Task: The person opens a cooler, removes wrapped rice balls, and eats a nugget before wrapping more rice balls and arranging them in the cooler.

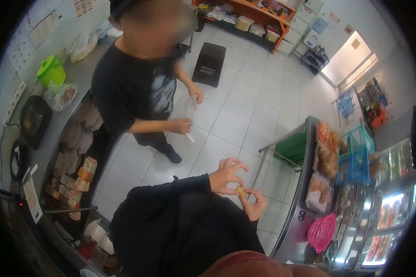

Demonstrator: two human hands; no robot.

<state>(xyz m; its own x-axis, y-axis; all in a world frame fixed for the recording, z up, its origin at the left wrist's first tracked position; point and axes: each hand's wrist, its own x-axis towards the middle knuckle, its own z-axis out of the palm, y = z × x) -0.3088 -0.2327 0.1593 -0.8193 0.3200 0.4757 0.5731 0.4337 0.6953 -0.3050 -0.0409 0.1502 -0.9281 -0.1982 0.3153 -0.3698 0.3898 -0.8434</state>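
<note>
A small tan piece point(240, 190), perhaps food, is held between my two hands in front of my black-clothed body. My left hand point(225, 177) pinches it from the upper left, with its other fingers curled above. From the lower right, my right hand point(254, 204) grips the same piece between thumb and fingertips. Across from me a person point(136, 83) in a dark T-shirt holds a clear plastic bag point(185, 111) in both hands.
On the right, a metal counter point(291, 217) bears trays of packaged food point(320, 191), a pink basket point(321, 232) and blue baskets point(353, 164). The left counter point(74, 83) has a green container point(51, 70) and a black pan point(35, 121). A black bin point(209, 62) stands on the tiled floor.
</note>
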